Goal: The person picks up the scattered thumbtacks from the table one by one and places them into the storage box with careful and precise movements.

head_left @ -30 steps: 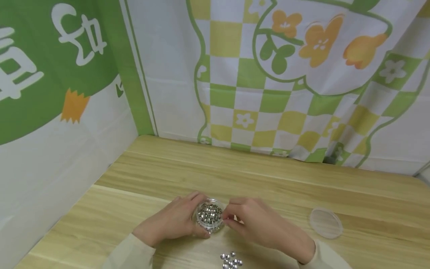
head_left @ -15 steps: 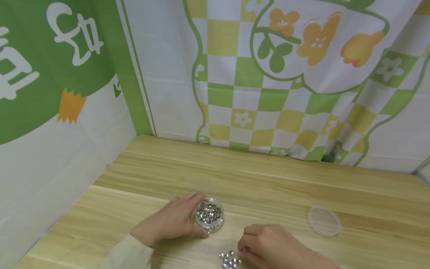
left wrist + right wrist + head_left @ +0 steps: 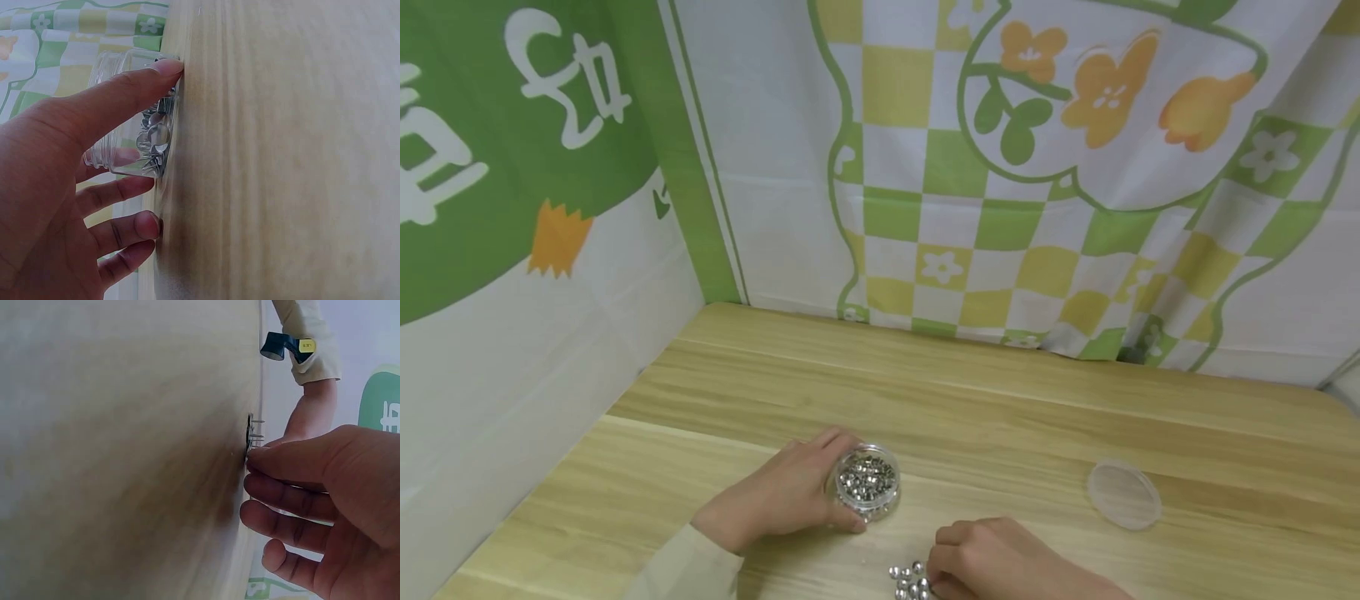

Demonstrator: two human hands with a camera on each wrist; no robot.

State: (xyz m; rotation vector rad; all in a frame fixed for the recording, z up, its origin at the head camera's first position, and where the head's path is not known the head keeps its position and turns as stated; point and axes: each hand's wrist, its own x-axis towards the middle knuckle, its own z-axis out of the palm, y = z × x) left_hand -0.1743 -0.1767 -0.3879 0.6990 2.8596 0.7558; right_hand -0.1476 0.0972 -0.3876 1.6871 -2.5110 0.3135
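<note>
A clear plastic jar (image 3: 897, 472) of silver thumbtacks (image 3: 867, 478) stands uncapped on the table. My left hand (image 3: 797, 492) grips its left side, thumb in front and fingers behind; in the left wrist view the thumb crosses the jar's wall (image 3: 128, 153). Close to the table's near edge lies a small cluster of thumbtacks (image 3: 912, 586), heads down. Pin shafts (image 3: 258, 436) stick up from them in the right wrist view. My right hand (image 3: 1000, 560) is at the cluster's right side, thumb and forefinger pinched together on a thumbtack, mostly hidden by the fingertips.
A round translucent lid (image 3: 1123, 495) lies flat to the right on the wooden table (image 3: 760, 358). A patterned curtain (image 3: 917, 283) hangs along the back edge, and a green and white cloth (image 3: 550, 333) lines the left side.
My right hand has moved from the jar's mouth toward me, down to the right side of the thumbtack cluster. The left hand keeps its grip on the jar, which stays in place.
</note>
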